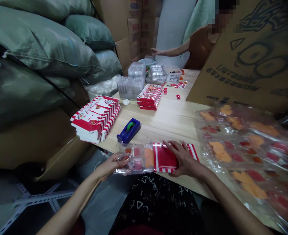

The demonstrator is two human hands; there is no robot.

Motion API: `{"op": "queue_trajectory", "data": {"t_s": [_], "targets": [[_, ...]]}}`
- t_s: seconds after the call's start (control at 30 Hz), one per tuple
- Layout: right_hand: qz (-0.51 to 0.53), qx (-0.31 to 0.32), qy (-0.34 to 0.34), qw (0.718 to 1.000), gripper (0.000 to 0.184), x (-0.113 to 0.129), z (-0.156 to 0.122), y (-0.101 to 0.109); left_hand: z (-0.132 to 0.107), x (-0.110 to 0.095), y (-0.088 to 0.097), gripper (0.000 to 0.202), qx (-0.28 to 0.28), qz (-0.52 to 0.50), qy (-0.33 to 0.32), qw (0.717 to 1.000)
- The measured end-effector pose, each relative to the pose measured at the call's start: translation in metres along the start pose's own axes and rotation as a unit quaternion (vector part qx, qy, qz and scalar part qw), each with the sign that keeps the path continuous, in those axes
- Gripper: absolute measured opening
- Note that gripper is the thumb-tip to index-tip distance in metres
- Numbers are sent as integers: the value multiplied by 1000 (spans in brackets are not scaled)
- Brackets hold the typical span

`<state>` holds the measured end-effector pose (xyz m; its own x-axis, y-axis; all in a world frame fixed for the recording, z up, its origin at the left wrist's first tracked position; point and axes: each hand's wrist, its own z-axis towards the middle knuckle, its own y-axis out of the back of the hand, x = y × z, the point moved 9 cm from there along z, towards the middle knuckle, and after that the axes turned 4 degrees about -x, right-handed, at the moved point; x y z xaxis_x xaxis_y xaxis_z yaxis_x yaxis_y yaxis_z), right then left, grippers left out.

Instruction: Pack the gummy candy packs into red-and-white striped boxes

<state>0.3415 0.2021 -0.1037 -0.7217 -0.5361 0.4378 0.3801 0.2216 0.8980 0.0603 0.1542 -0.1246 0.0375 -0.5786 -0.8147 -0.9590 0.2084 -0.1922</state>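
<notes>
A clear plastic tray (pixel 139 158) with red and orange pieces in its cells lies at the near table edge, partly inside a red-and-white striped box (pixel 166 158). My left hand (pixel 111 166) grips the tray's left end, fingers curled round it. My right hand (pixel 184 160) lies on the striped box, fingers spread and pressing down on its top.
A blue tape dispenser (pixel 128 130) sits just behind. Flat striped boxes (pixel 96 117) are stacked at left, packed boxes (pixel 150 97) further back, with clear empty trays (pixel 131 81). Several filled trays (pixel 244 153) cover the right. A cardboard carton (pixel 251 55) leans nearby. Another person's hand (pixel 157 51) reaches at the back.
</notes>
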Motion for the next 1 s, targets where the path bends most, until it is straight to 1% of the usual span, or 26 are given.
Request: {"op": "queue_trajectory", "data": {"t_s": [0.1, 0.17, 0.23, 0.3, 0.4, 0.5, 0.57, 0.63, 0.7, 0.8, 0.87, 0.93, 1.0], "targets": [[1, -5, 6, 1000, 134, 3, -2, 0, 7, -3, 4, 39, -5, 14, -7, 1000], [-3, -5, 4, 1000, 131, 2, -3, 0, 12, -8, 4, 40, -14, 22, -9, 1000], [-5, -5, -1, 1000, 130, 2, -4, 0, 15, -15, 2, 40, -12, 38, -11, 999], [-4, -5, -3, 1000, 132, 4, -5, 1, 14, -25, 1, 37, 2, 74, -21, 997], [2, -5, -1, 1000, 136, 11, -7, 1, 7, -39, 4, 31, 27, 142, -45, 988], [0, -5, -5, 1000, 139, 16, -8, -1, 3, -49, 9, 27, 26, 191, -77, 978], [-8, -8, -10, 1000, 139, 17, -8, -1, 4, -50, 5, 26, 30, 208, -95, 973], [-12, -10, -13, 1000, 138, 17, -8, -1, 10, -45, -5, 28, 37, 199, -95, 975], [-9, -5, -19, 1000, 139, 17, -9, -2, 18, -37, -13, 34, 32, 159, -76, 984], [-2, 1, -29, 1000, 138, 14, -9, -2, 30, -28, -17, 43, -7, 105, -61, 993], [-2, -5, -35, 999, 135, 12, -9, -1, 36, -26, -18, 43, -27, 81, -60, 994], [-2, -15, -44, 999, 131, 9, -10, 2, 38, -26, -21, 43, -29, 65, -61, 996], [1, -17, -57, 998, 129, 7, -11, 3, 37, -30, -22, 50, -35, 54, -71, 995]]}}
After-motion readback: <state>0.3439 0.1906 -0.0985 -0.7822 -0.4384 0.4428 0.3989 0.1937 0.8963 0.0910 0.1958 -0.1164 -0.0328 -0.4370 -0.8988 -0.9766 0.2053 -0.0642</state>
